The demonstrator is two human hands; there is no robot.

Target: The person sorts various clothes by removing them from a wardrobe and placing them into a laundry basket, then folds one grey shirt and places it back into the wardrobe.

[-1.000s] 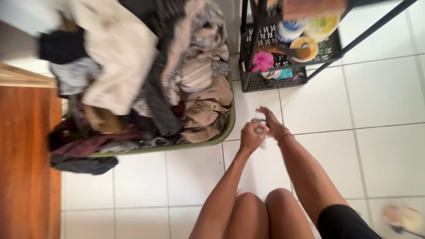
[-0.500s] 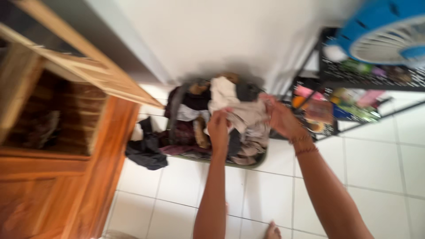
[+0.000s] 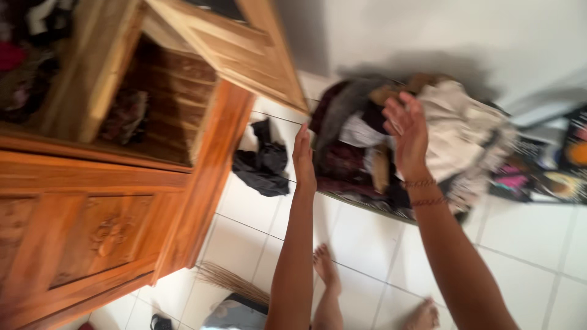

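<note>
Overhead, both bare hands hang open and empty above a heaped laundry basket [image 3: 391, 211] of mixed soft clothes on the white tiled floor [image 3: 379, 256]. Flat and edge-on, the left hand [image 3: 304, 160] is near the basket's left end; with its fingers spread, the right hand [image 3: 406, 131] is over a cream cloth garment [image 3: 455, 131]. The garments look light, limp and easy to bunch, best pinched at a loose fold on top. A dark crumpled cloth [image 3: 263, 162] lies left, beside an orange wooden cabinet [image 3: 110, 183].

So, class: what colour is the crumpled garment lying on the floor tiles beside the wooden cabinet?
Black, or very dark grey; the crumpled garment shows in the head view.
</note>
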